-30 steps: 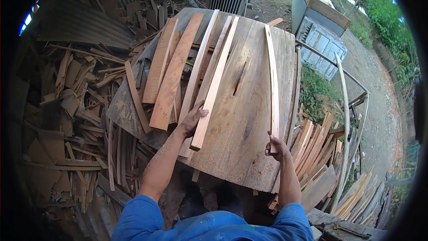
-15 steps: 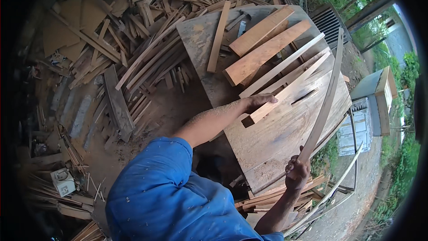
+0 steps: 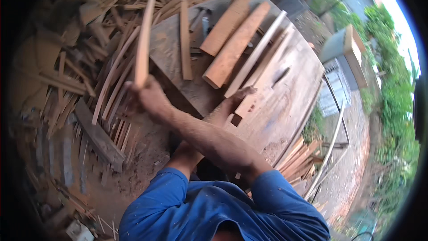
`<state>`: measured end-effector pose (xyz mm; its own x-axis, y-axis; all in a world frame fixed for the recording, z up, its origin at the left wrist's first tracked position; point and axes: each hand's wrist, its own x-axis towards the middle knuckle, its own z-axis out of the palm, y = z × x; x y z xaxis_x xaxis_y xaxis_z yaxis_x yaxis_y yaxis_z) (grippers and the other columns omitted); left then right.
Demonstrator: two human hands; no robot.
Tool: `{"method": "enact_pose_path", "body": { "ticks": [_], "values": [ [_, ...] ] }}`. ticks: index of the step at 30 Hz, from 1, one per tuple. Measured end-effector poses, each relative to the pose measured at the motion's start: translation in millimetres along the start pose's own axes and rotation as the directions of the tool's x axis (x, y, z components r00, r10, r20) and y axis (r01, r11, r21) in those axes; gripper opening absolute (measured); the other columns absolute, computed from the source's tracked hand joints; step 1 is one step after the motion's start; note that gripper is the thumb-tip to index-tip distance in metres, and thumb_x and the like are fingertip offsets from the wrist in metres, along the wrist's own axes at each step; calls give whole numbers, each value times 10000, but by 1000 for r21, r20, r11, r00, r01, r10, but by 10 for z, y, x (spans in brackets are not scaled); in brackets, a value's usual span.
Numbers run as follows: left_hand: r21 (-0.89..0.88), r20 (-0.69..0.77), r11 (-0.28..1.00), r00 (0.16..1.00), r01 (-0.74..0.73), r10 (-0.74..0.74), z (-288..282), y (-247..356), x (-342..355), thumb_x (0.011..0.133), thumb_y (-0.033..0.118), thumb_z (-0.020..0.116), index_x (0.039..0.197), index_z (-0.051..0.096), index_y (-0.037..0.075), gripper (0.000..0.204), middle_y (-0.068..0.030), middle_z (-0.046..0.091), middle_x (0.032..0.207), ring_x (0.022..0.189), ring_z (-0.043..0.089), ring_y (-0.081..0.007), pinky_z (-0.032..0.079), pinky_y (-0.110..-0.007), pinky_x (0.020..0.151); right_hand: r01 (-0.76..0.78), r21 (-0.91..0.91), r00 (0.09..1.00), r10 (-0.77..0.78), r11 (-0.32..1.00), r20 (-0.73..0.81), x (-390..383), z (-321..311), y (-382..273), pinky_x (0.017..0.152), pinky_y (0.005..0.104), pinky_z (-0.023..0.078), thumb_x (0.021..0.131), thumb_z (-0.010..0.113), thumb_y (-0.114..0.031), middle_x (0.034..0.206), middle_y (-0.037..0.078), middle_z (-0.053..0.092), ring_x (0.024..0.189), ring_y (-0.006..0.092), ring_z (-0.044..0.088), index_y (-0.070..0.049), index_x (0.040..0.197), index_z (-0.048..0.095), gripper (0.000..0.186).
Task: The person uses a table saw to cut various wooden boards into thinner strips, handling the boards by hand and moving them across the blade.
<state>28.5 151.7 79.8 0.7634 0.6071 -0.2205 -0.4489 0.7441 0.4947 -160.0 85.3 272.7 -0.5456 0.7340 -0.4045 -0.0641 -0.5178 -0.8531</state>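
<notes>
My right arm crosses over my left, and my right hand (image 3: 149, 98) is closed round the lower end of a long wooden strip (image 3: 145, 40), held upright left of the table. My left hand (image 3: 234, 100) grips the near end of a wooden bar (image 3: 266, 78) lying on the wooden worktable (image 3: 272, 131); my right forearm partly covers my left one. Beside that bar lie a pale narrow strip (image 3: 256, 53) and two thick reddish planks, the nearer plank (image 3: 238, 47) overlapping things beneath it. A thinner board (image 3: 185, 40) rests farther left.
Piled wood strips (image 3: 118, 76) and scrap sheets (image 3: 40, 60) crowd the left side. A grey board (image 3: 98, 134) leans there. Cut lumber (image 3: 301, 160) is stacked beyond the table's right edge, near a thin metal frame (image 3: 330, 151) and a box-like cabinet (image 3: 339, 47).
My right hand has swung the long strip from the table's right side across to the left, over my left arm. My left hand stays on the bar. The view has shifted.
</notes>
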Motion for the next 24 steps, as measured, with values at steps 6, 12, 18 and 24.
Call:
{"method": "enact_pose_path", "body": {
  "ticks": [6,12,18,24],
  "values": [
    [13,-108,999,994,38,-36,211,13,-91,857,458,726,1286,425,18,684,-125,582,869,711,630,-214,570,-319,634,79,-426,836,173,901,520,-570,-269,306,1108,415,414,952,587,-574,1461,238,499,1367,349,476,24,1442,481,781],
    [78,-192,995,980,69,-53,291,347,-236,823,452,766,1223,479,-4,671,-144,600,940,723,644,-221,582,-341,635,360,-12,915,-356,933,-193,-2338,-2065,571,1062,435,463,969,613,-389,1296,189,615,1241,306,594,31,1476,427,684],
    [-250,192,908,937,336,-293,334,338,-209,855,579,661,1370,426,-54,848,-133,578,1054,859,640,-185,600,-350,718,686,140,-108,290,714,-951,-5458,-3362,3209,951,415,487,1004,521,-531,1372,197,510,1191,306,582,-97,1484,345,670],
    [18,216,906,883,424,-417,264,401,48,840,545,676,1436,288,-126,978,-195,515,1096,959,616,-305,601,-382,778,803,-275,-576,571,528,-585,-6860,-2796,4373,1104,579,382,884,502,-764,1622,270,127,1456,464,279,-184,1607,123,1001]
  ]
}}
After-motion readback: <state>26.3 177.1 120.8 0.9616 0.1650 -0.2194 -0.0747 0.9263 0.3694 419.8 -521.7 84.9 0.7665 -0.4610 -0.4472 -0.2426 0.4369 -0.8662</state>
